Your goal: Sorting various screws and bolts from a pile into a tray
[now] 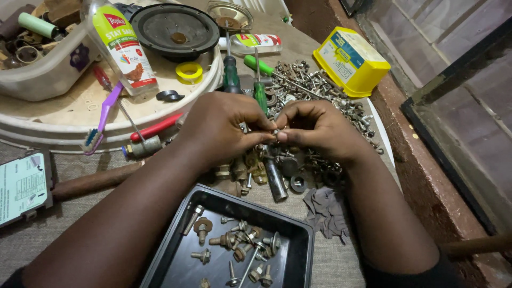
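Metal part: small screw or bolt, too small to tell which, pinched between both hands' fingertips
Left hand: fingers together, clamped on it
Right hand: fingers clamped likewise
Below fingers: black tray of bolts
Beyond fingers: loose screw pile
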